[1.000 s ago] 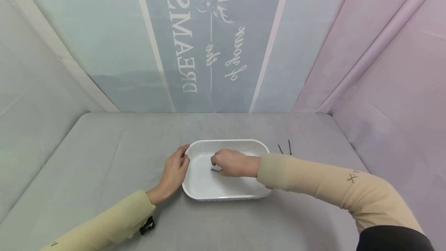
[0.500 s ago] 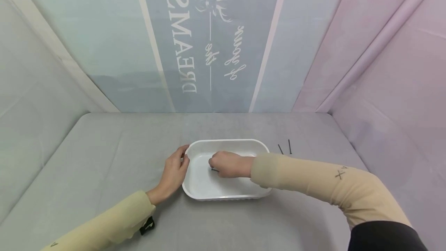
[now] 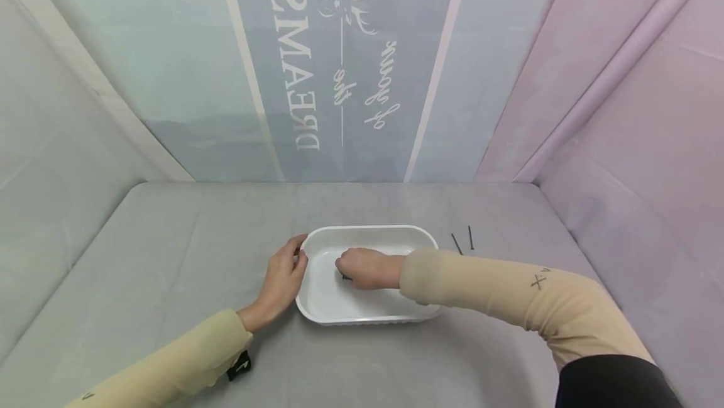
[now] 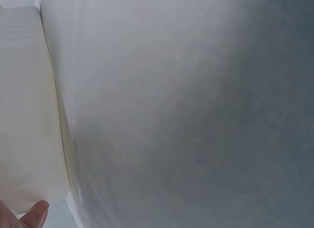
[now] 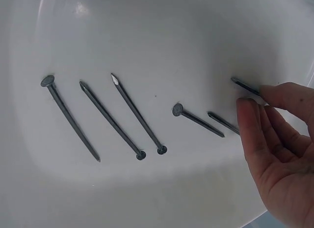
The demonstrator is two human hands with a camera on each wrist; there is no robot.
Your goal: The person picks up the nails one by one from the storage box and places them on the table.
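A white rectangular dish (image 3: 367, 319) with rounded corners lies in front of me. At its left end my left hand (image 3: 279, 279) holds the rim; in the left wrist view a fingertip (image 4: 38, 212) lies at the dish's corner. My right hand (image 3: 369, 268) is down inside the dish. Seen from the right wrist, its thumb and fingers pinch a dark nail (image 5: 244, 85), whose tip sticks out to the left. Beside that hand lie two short nails, one showing its flat head (image 5: 178, 109). Farther left are three longer nails, among them one with its head upward (image 5: 68, 116).
Two more nails (image 3: 471, 238) lie on the grey cloth (image 3: 226, 219) just right of the dish, close to my right sleeve (image 3: 481, 276). Fabric walls surround the table at the back and sides; the back one (image 3: 362, 81) carries mirrored lettering.
My right hand has slid slightly left within the dish, and now covers more of the short nail visible beside it earlier. The left hand and dish stay where they were.
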